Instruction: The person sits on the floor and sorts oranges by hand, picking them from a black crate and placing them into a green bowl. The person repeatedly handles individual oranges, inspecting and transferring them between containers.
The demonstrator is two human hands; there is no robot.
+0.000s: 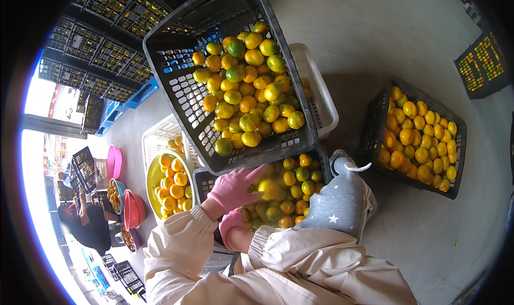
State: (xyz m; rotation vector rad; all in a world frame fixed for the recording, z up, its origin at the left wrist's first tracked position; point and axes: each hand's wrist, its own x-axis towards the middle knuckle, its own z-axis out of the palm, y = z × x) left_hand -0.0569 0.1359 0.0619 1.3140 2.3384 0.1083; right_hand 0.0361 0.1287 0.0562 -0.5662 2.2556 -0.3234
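My left hand (237, 188), in a pink glove, reaches over the lower black crate (200, 180) of green and orange mandarins. Its fingers are spread, and a motion-blurred mandarin (270, 189) shows just past the fingertips; whether they touch it is unclear. My right hand (232, 224), gloved in pink too, is low at the crate's near left side, its fingers mostly hidden behind the wrist and cuff. Directly beyond, a larger black crate (180, 132) stands tilted towards me, its mandarins (249, 121) gathered at the lower right.
Left of the crates is a yellow basin (153, 176) of orange mandarins. A full black crate (461, 156) sits on the floor to the right, near my grey-clad knee (333, 204). Stacked crates (96, 44) rise at upper left. A person (86, 228) works among basins at far left.
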